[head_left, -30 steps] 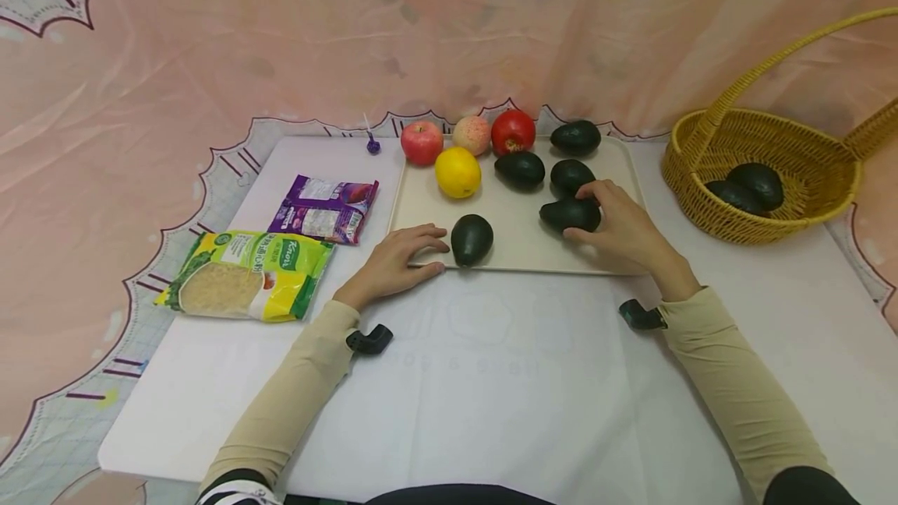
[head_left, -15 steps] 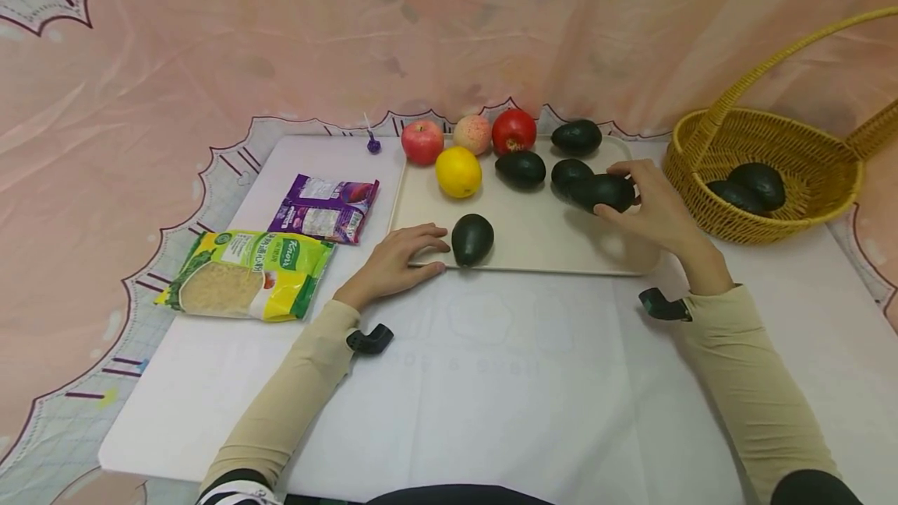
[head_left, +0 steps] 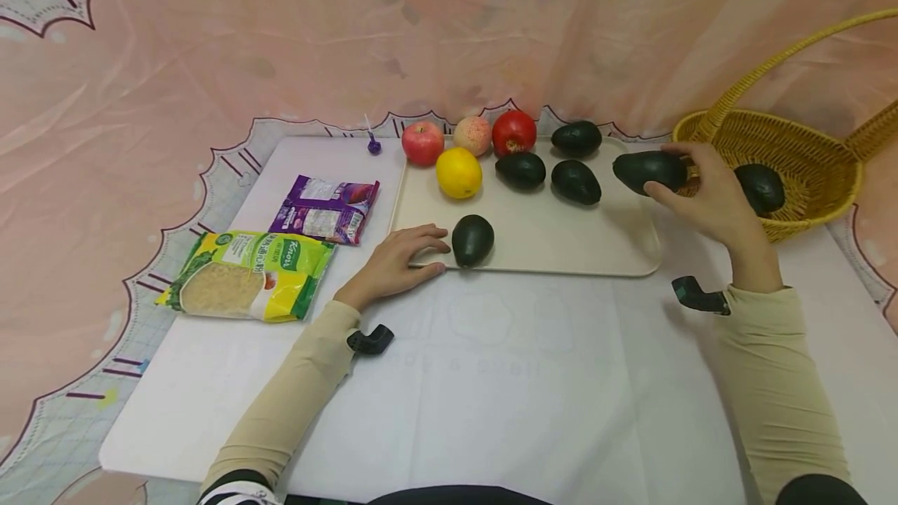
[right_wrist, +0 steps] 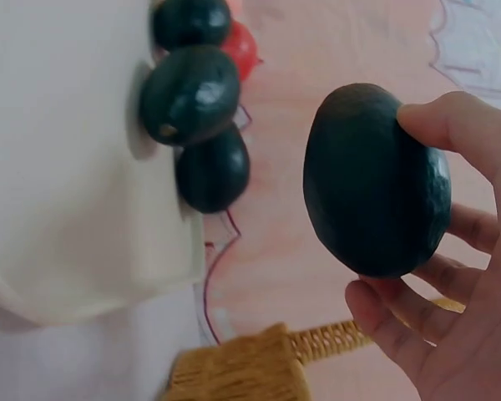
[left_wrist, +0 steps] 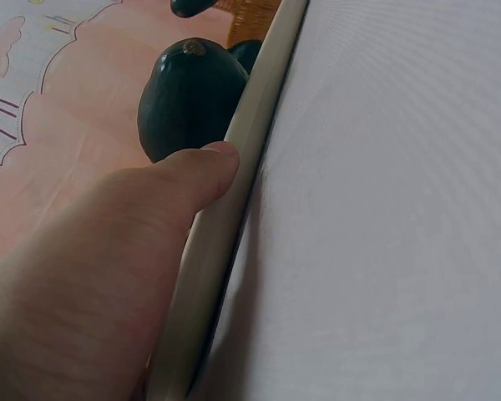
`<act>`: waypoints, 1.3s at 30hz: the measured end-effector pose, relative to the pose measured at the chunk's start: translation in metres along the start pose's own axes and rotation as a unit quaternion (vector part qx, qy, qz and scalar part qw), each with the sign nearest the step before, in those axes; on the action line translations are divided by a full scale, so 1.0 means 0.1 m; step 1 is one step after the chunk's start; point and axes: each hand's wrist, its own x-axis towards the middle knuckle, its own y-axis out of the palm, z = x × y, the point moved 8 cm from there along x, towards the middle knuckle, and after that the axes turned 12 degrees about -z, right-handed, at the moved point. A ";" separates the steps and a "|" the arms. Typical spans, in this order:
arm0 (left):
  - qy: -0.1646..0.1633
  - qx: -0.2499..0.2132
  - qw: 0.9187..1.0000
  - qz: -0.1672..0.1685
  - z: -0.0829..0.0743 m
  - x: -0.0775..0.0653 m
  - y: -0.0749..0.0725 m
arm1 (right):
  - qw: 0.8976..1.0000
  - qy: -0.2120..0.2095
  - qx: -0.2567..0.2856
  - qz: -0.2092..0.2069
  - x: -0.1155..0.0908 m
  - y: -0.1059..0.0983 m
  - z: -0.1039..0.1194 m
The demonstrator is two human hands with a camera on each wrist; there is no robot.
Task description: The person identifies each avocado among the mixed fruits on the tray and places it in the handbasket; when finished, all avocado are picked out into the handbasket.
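My right hand [head_left: 722, 197] grips a dark green avocado [head_left: 648, 171] between thumb and fingers, raised over the tray's right edge beside the basket. The right wrist view shows this avocado [right_wrist: 376, 180] held up by the thumb and fingertips. My left hand [head_left: 400, 262] rests at the cream tray's [head_left: 547, 256] front left edge, fingers relaxed. Its thumb [left_wrist: 204, 171] lies on the tray rim in the left wrist view. Just right of those fingers lies another avocado [head_left: 473, 241]. Three more avocados, one of them here [head_left: 576, 181], lie on the tray's back right part.
A yellow wicker basket [head_left: 828, 209] with a tall handle stands at the right, an avocado [head_left: 760, 188] visible inside. An apple [head_left: 422, 143], a peach [head_left: 473, 135], a red fruit [head_left: 514, 132] and a lemon [head_left: 459, 173] sit back left. A Knorr bag [head_left: 245, 275] and purple packet [head_left: 326, 207] lie left.
My right hand has lifted the avocado off the tray and carried it right, close to the basket, now hiding part of the basket's contents. My left hand has stayed in place.
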 end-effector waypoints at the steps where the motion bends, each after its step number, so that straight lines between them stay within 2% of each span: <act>1: 0.001 -0.001 1.000 0.000 0.00 0.00 0.00 | 1.000 0.007 0.000 -0.002 0.00 -0.03 -0.02; 9: 0.004 0.000 1.000 0.000 0.01 -0.01 0.02 | 0.999 0.026 0.022 -0.043 -0.01 -0.28 -0.18; 16: 0.001 -0.002 1.000 0.004 0.02 0.00 0.04 | 0.996 0.069 0.025 -0.052 -0.05 -0.47 -0.36; 25: 0.005 0.001 1.000 0.004 0.02 0.00 0.04 | 0.988 0.120 0.018 -0.092 -0.11 -0.69 -0.61; 31: 0.005 0.005 1.000 0.003 0.01 -0.01 0.03 | 0.982 0.144 0.012 -0.120 -0.13 -0.74 -0.74; 39: 0.007 0.002 1.000 -0.001 0.00 -0.02 0.00 | 0.976 0.181 0.008 -0.124 -0.12 -0.73 -0.86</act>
